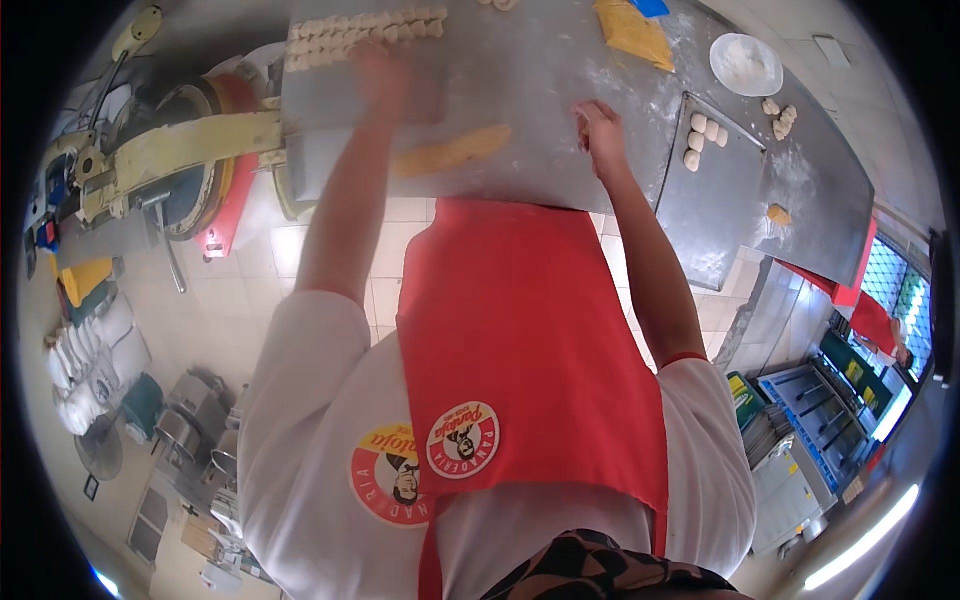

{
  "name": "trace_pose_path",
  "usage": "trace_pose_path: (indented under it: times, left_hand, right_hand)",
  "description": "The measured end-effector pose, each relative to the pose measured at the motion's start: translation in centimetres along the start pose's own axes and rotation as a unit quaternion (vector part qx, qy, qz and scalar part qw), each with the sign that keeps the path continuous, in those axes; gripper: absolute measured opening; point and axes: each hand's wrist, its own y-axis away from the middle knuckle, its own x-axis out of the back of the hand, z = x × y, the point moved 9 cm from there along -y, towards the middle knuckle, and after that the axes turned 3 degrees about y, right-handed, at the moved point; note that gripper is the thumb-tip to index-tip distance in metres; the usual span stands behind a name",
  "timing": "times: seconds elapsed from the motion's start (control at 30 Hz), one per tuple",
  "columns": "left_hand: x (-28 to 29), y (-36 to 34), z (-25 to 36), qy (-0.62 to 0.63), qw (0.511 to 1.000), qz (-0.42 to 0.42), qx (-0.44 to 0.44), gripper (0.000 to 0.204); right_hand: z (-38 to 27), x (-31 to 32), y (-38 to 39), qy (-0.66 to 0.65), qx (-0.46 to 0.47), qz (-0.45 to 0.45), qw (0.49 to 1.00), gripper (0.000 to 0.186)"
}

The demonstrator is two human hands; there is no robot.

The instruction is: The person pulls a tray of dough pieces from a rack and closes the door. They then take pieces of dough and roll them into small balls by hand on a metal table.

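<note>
Rows of small pale dough pieces (335, 42) lie close together at the far left of the metal table (520, 60). My left hand (383, 82) is over the near edge of these rows, smeared by motion, so its fingers do not show clearly. Between my arms, by the table's near edge, lies a long flat yellowish strip (455, 150), perhaps dough. To the right of it my right hand (601, 138) hovers above the tabletop, its fingers loosely bent and apart, with nothing visible in them.
At right, a metal tray (700, 230) carries several dough balls (698, 123). Beyond it are a white bowl of flour (745, 65), more dough pieces (783, 122) and a small yellowish lump (779, 214). A yellow bag (635, 32) lies at the back. A cream-coloured machine (190, 145) adjoins the left side.
</note>
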Motion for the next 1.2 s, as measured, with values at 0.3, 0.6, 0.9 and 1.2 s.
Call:
trace_pose_path:
  times: [0.3, 0.6, 0.9, 1.2]
  left_hand:
    - [-6.3, 5.6, 1.6, 0.486, 0.799, -0.266, 0.234, 0.026]
    - [-4.2, 17.4, 20.1, 0.543, 0.669, -0.404, 0.308, 0.021]
    - [-5.3, 18.3, 23.3, 0.635, 0.564, -0.438, 0.296, 0.030]
    - [-4.8, 19.0, 26.6, 0.572, 0.586, -0.499, 0.284, 0.035]
  right_hand:
    - [1.2, 0.1, 4.7, 0.017, 0.022, -0.086, 0.996, 0.036]
    - [-5.8, 1.3, 5.1, 0.084, 0.196, -0.004, 0.977, 0.040]
    - [-3.0, 7.1, 4.5, -0.225, 0.139, 0.036, 0.964, 0.026]
    - [-7.7, 7.3, 7.1, 0.134, 0.370, 0.045, 0.918, 0.037]
